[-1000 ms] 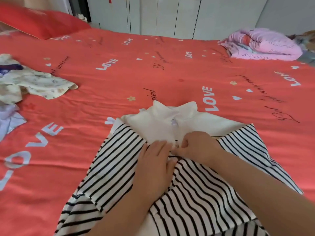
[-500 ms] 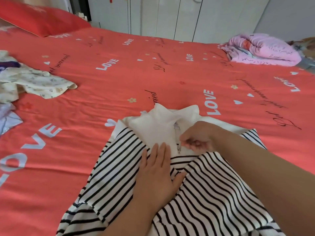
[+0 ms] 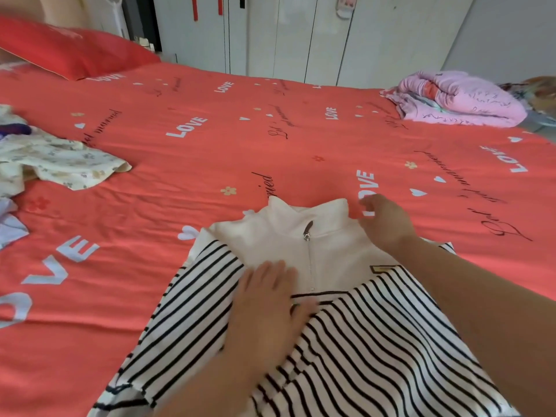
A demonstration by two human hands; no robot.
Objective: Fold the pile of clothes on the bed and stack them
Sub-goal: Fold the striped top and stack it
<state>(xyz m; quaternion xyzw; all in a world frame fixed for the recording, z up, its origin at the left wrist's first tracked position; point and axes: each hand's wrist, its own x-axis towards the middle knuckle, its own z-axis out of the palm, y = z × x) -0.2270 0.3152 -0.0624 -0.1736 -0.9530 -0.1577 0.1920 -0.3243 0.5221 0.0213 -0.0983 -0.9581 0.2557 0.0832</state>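
A black-and-white striped top with a cream collar and zipper (image 3: 328,257) lies flat on the red bed (image 3: 210,164) just in front of me. My left hand (image 3: 267,308) presses flat on it, fingers straight, at the seam where the stripes meet the cream yoke. My right hand (image 3: 385,221) rests at the right end of the collar, fingers loose, and I see nothing held in it. A pile of unfolded clothes (image 3: 51,161), cream floral with some purple and white, lies at the left edge.
A pink folded quilt (image 3: 457,99) sits at the far right of the bed. A red pillow (image 3: 72,51) lies at the far left corner. White wardrobe doors (image 3: 301,37) stand behind the bed.
My right hand let go of the zipper and moved up and right to the collar's end. The zipper now runs closed up to the collar. My left hand stayed pressing the top.
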